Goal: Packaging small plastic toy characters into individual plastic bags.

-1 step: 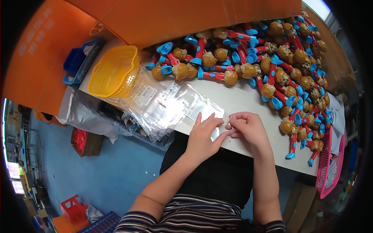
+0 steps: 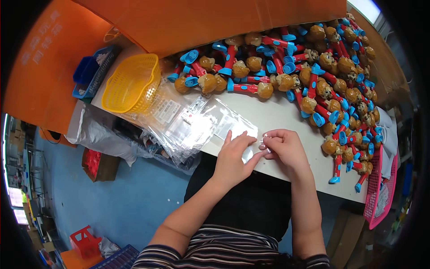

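My left hand (image 2: 235,154) rests on a clear plastic bag (image 2: 230,127) at the table's front edge, its fingers apart and its thumb stretched towards the right hand. Thumb and forefinger of my right hand (image 2: 286,148) are pinched together on the bag's right end, where shiny film shows at the fingertips. Left of it, a stack of clear plastic bags (image 2: 179,130) glares in the light. Beyond my hands lies a large heap of toy figures (image 2: 313,85) with brown heads, red bodies and blue feet.
A yellow basket (image 2: 130,83) stands at the table's left, beside a blue bin (image 2: 96,71). An orange panel (image 2: 215,22) rises behind the heap. At the right edge hangs a pink basket (image 2: 374,197). A box with red contents (image 2: 98,163) stands on the floor.
My right fingertips have shifted very slightly to the left, and a little more shiny film shows at them. My left hand stays in place.
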### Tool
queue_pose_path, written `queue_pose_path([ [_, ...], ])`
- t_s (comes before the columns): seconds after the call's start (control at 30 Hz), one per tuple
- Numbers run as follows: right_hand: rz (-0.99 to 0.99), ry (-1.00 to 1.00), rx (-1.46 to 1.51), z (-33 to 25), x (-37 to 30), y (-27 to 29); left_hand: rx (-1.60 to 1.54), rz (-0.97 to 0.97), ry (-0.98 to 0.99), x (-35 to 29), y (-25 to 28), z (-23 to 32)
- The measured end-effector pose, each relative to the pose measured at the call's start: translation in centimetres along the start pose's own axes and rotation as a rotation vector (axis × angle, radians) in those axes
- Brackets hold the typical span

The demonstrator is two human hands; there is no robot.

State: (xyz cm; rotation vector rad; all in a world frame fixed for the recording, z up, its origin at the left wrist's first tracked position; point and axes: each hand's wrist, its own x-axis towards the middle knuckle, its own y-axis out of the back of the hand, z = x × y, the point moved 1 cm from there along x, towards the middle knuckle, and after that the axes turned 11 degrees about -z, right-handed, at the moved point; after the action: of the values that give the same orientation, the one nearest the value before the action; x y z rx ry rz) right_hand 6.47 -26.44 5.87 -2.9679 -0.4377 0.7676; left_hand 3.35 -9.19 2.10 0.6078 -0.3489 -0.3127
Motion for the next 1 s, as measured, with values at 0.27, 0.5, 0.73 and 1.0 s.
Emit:
queue_pose_path([
  [0.27,-0.031,0.055,0.061,1.2,-0.1,-0.7,0.006,0.123,-0.01,0.2,-0.4,0.8],
  [0.5,-0.001,0.087,0.088,1.8,-0.7,-0.1,0.035,0.179,-0.001,0.2,-0.8,1.1],
  [0.73,0.477,0.347,-0.817,-0.1,-6.5,2.8,0.206,0.211,-0.028,0.2,-1.1,1.6],
  [1.0,0.969,0.276,-1.183,-2.1,-11.6,13.5,0.281,0.13,-0.074,0.3,-1.7,2.0],
])
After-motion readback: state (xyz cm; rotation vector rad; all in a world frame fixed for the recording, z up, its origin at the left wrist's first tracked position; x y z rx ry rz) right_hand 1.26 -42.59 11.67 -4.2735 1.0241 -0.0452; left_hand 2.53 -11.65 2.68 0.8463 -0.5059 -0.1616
